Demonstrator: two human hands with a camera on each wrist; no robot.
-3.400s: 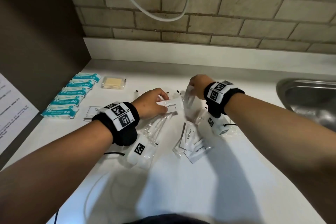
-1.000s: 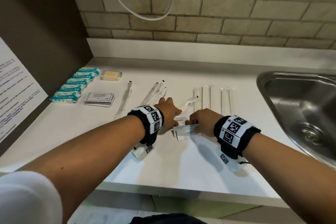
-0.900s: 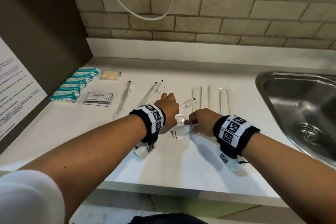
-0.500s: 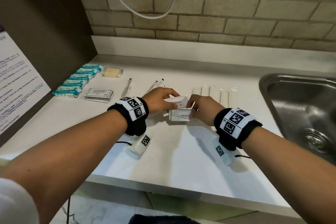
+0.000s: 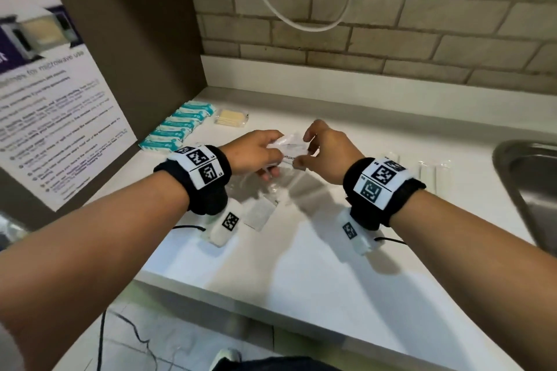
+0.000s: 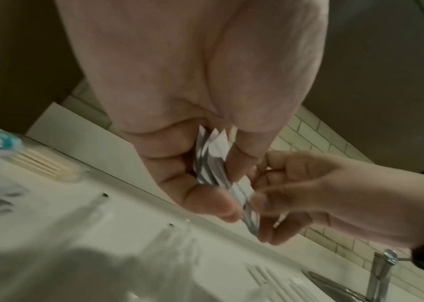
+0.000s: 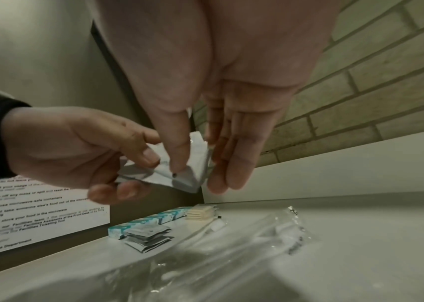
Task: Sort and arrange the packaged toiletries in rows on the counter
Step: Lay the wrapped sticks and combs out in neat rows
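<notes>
A small stack of white toothpaste sachets (image 5: 288,150) is held above the white counter (image 5: 316,250) by both hands. My left hand (image 5: 271,156) grips its left end, fingers curled round the stack of sachets (image 6: 213,163). My right hand (image 5: 304,153) pinches the right end, thumb on the front of the sachets (image 7: 179,163) and fingers behind. Clear long wrapped items (image 5: 265,190) lie on the counter under the hands, partly hidden.
A row of teal packets (image 5: 177,129) and a beige packet (image 5: 232,119) lie at the back left. Flat grey sachets (image 7: 148,237) are stacked beside them. More clear packets (image 5: 428,172) lie right, near the steel sink (image 5: 527,184). A brown panel with a notice (image 5: 60,117) stands left.
Both hands gathered the white sachets on the counter and have lifted them up as one stack. The long clear packets were laid out in rows earlier.
</notes>
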